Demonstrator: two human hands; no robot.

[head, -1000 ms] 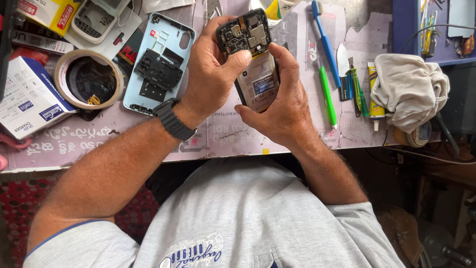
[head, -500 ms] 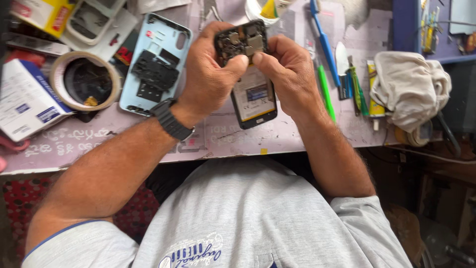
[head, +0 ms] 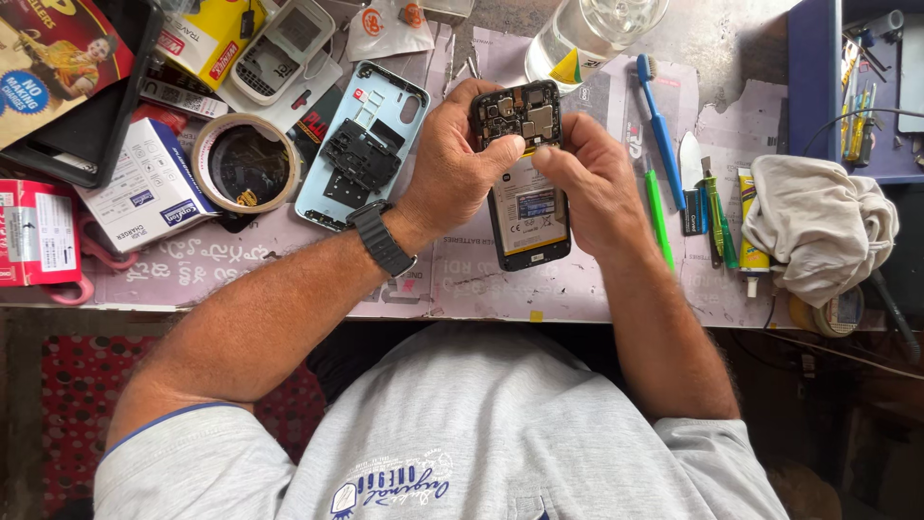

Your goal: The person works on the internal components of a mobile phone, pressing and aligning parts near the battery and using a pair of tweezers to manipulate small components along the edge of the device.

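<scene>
An opened smartphone (head: 527, 207) with its back cover off lies between my hands above the workbench, its circuit board and battery exposed. My left hand (head: 452, 173), with a black watch on the wrist, grips the phone's left edge and top corner. My right hand (head: 592, 183) holds the right edge, its fingertips resting on the board near the top. A light blue back cover (head: 332, 183) lies just left of my left hand, with a black plastic frame piece (head: 358, 154) on it.
A roll of tape (head: 243, 162) and small boxes (head: 144, 188) sit at the left. A blue toothbrush (head: 662, 130), green tool (head: 657, 217), glue tube (head: 751, 226) and crumpled cloth (head: 818, 226) lie right. A clear bottle (head: 587, 34) stands at the far edge.
My hands have shifted a little on the phone. My right fingers have moved up from the lower body onto the circuit board near the top.
</scene>
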